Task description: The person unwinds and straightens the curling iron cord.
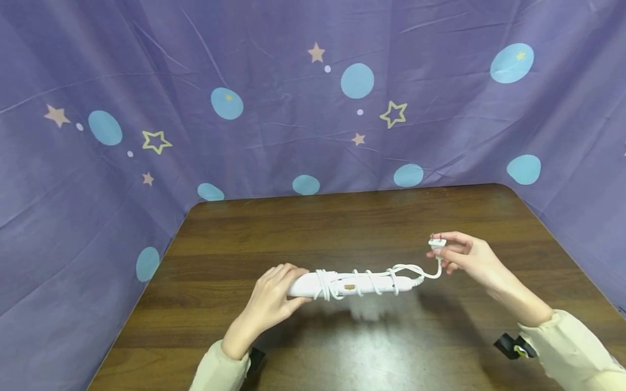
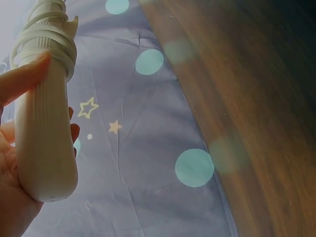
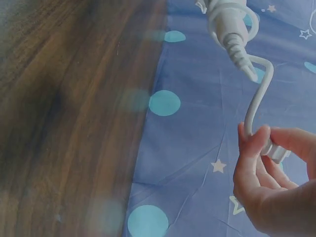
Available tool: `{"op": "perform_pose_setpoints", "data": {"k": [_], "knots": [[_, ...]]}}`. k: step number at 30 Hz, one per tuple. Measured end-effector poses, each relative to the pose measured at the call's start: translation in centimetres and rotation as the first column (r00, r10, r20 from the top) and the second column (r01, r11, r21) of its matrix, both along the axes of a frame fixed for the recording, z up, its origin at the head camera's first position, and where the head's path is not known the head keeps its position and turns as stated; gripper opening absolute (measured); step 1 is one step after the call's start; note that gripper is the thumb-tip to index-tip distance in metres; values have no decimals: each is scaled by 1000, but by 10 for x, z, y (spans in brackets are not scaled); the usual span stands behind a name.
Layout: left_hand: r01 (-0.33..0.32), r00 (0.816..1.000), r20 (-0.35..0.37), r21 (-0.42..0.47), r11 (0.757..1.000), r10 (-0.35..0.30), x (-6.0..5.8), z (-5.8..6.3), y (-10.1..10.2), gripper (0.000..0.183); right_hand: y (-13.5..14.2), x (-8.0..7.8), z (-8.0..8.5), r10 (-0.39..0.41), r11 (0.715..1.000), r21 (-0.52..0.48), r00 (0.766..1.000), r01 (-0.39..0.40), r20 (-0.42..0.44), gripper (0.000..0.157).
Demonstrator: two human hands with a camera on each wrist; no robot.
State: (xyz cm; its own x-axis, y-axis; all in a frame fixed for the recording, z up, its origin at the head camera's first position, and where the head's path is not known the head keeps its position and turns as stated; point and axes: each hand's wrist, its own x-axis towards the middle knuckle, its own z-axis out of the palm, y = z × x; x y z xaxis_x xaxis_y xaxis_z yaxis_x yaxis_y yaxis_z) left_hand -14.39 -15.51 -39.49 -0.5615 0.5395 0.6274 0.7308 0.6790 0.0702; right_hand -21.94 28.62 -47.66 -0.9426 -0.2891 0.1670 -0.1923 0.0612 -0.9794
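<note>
A white hair iron point(image 1: 305, 285), long and rounded at its left end, is held level over the table. My left hand point(image 1: 271, 296) grips that broad end; in the left wrist view the thumb lies along ridges on its body point(image 2: 47, 148). A white cord point(image 1: 432, 276) winds in loops around the narrower part, which carries a small gold-brown switch point(image 1: 349, 287). From the tapered right end the cord runs up to a two-pin plug point(image 1: 437, 244). My right hand point(image 1: 467, 258) pinches the plug between thumb and fingers, pins pointing away.
Beneath both hands is a dark brown wooden table point(image 1: 274, 233) with rounded far corners. A purple curtain point(image 1: 274, 136) with stars and blue dots hangs behind it and along the sides. Black straps point(image 1: 511, 346) show at the wrists beside pale sleeves point(image 1: 572, 347).
</note>
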Motion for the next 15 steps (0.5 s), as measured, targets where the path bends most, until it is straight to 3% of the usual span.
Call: {"op": "perform_pose_setpoints", "data": {"k": [5, 10, 13, 15], "knots": [[-19, 1000, 0, -5, 1000, 19, -1, -2, -4, 47, -2, 7, 23, -13, 999, 29, 1000, 14, -20, 42], [-37, 999, 10, -3, 999, 37, -3, -3, -7, 46, 2, 6, 28, 30, 994, -110, 999, -28, 11, 39], [-41, 999, 10, 2, 999, 41, -3, -4, -9, 46, 16, -9, 2, 14, 988, -156, 999, -7, 48, 43], [-39, 999, 7, 8, 999, 39, -3, -4, -10, 46, 20, -15, -6, 9, 979, -203, 997, 7, 82, 46]]}}
